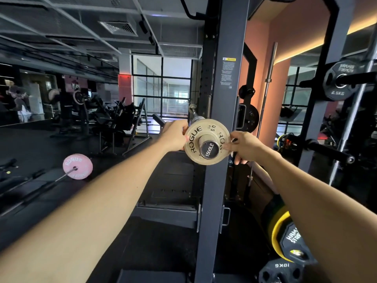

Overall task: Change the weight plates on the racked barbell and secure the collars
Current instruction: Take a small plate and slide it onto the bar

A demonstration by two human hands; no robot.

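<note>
gripping a small pale weight plate (206,142) by its rim, both hands close on it from opposite sides: the left hand (175,137) on the left edge, the right hand (243,146) on the right edge, fingers curled round the rim. the plate, marked "rogue", sits on the sleeve of the racked barbell (209,148), whose end cap reads "1500lb" and points toward the viewer. the bar runs away behind the plate, beside the dark upright of the rack (222,82). far left, on the floor, a pink plate (78,166) is mounted on another bar. right, a black plate (338,78) marked 2.5kg hangs on a storage peg; near right, a yellow-rimmed plate (279,227) stands low.
</note>
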